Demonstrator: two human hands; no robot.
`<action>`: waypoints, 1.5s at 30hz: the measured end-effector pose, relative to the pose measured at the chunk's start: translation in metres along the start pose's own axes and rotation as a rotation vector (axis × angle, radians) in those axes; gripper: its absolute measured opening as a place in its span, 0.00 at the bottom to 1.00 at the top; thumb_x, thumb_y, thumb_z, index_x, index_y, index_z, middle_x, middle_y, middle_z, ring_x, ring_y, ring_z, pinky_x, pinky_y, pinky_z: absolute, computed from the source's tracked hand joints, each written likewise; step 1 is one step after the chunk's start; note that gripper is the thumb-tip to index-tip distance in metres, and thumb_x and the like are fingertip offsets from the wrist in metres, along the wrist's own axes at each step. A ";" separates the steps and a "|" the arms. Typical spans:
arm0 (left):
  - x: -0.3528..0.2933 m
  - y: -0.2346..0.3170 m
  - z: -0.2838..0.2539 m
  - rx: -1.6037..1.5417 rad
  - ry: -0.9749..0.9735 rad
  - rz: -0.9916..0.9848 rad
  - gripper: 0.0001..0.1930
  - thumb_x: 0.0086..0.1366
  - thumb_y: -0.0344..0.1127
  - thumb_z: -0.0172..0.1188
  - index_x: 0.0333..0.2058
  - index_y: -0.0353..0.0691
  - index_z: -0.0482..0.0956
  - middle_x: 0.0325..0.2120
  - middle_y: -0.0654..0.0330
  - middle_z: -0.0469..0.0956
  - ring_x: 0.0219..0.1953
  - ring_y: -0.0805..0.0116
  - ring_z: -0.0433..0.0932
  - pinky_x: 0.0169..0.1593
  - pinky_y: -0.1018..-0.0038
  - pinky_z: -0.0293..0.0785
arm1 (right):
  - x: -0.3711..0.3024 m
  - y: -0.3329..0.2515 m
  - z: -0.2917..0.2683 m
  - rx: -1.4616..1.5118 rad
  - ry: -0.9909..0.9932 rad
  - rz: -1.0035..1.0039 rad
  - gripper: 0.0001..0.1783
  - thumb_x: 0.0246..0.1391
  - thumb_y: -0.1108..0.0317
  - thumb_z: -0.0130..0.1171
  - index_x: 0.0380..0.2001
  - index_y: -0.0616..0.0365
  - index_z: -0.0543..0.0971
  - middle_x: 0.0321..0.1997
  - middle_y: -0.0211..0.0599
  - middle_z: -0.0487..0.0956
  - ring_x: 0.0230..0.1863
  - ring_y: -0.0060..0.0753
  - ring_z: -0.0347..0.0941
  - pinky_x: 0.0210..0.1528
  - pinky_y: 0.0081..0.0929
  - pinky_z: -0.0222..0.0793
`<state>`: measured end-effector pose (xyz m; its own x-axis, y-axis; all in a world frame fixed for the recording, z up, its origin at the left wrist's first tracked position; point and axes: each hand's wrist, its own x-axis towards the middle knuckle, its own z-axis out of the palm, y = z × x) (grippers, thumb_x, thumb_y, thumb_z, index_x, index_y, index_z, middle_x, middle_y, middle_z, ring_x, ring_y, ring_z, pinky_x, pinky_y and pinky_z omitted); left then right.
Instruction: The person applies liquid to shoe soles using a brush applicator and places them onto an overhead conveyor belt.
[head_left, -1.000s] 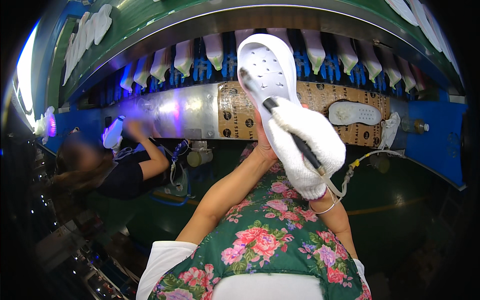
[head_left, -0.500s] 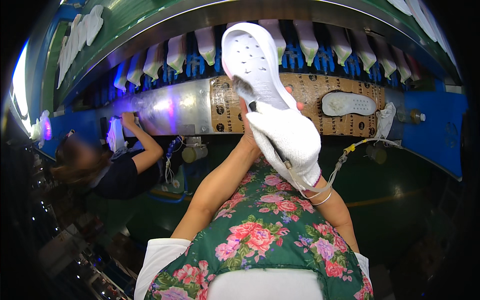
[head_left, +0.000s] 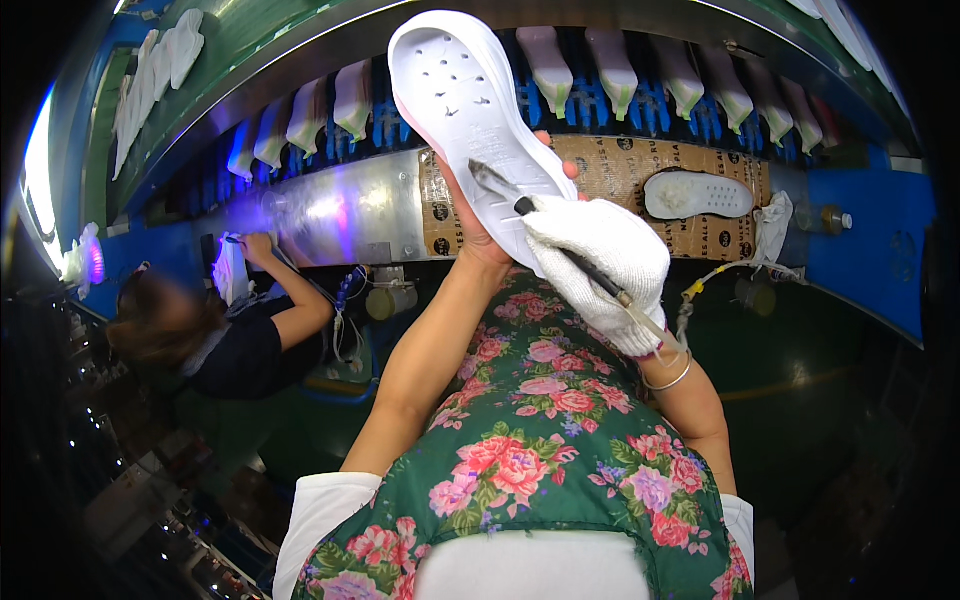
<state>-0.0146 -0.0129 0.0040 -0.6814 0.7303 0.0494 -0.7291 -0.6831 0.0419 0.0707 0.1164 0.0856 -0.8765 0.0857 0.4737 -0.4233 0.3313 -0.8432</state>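
Observation:
A white shoe sole (head_left: 462, 95) with small holes in its wider end is held up in front of me, tilted to the left. My bare left hand (head_left: 468, 222) supports it from below, fingers showing past its right edge. In my right hand (head_left: 610, 262), covered by a white knitted glove, is a brush (head_left: 491, 180) with a dark handle. Its bristles lie against or just over the narrower half of the sole; contact is hard to tell. A thin clear tube (head_left: 655, 328) runs from the handle's rear end past my wrist.
Another sole (head_left: 698, 195) rests on brown cardboard (head_left: 610, 165) atop a metal bench (head_left: 340, 215). Beside it are a white cloth (head_left: 772, 232) and a clear bottle (head_left: 822, 219). Behind runs a row of hanging light shoe parts (head_left: 612, 75). A co-worker (head_left: 245, 335) works at the left.
The sole has shifted left and tilted further. My right hand has moved slightly right, with the brush now over the narrower half of the sole.

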 end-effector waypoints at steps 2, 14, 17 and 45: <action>0.003 0.005 0.002 -0.005 -0.003 -0.010 0.57 0.48 0.87 0.49 0.61 0.42 0.67 0.50 0.36 0.73 0.50 0.31 0.76 0.49 0.37 0.77 | -0.002 0.001 0.002 -0.124 -0.043 -0.126 0.15 0.45 0.78 0.68 0.40 0.56 0.86 0.40 0.41 0.86 0.36 0.41 0.83 0.41 0.32 0.77; 0.004 0.034 0.001 0.185 -0.022 -0.128 0.57 0.51 0.75 0.61 0.69 0.40 0.54 0.60 0.39 0.63 0.52 0.37 0.73 0.51 0.44 0.77 | -0.009 0.004 -0.005 0.148 -0.257 -0.057 0.13 0.46 0.76 0.70 0.38 0.57 0.85 0.35 0.42 0.85 0.34 0.38 0.83 0.37 0.30 0.77; 0.009 0.036 0.007 0.195 -0.068 -0.206 0.55 0.54 0.73 0.57 0.69 0.37 0.53 0.60 0.37 0.63 0.51 0.39 0.76 0.47 0.47 0.82 | -0.007 0.013 -0.013 0.214 -0.164 0.093 0.14 0.45 0.75 0.72 0.38 0.54 0.86 0.35 0.40 0.85 0.32 0.40 0.82 0.35 0.30 0.76; 0.032 0.054 0.004 0.090 -0.001 -0.494 0.49 0.57 0.69 0.57 0.67 0.38 0.61 0.55 0.33 0.70 0.54 0.35 0.74 0.54 0.46 0.75 | -0.020 -0.002 -0.021 0.459 -0.014 0.485 0.12 0.50 0.79 0.69 0.40 0.63 0.85 0.40 0.39 0.86 0.41 0.29 0.82 0.46 0.25 0.77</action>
<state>-0.0756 -0.0265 0.0116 -0.2559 0.9667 0.0029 -0.9562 -0.2536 0.1463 0.0944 0.1337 0.0831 -0.9937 0.1113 0.0130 -0.0325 -0.1761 -0.9838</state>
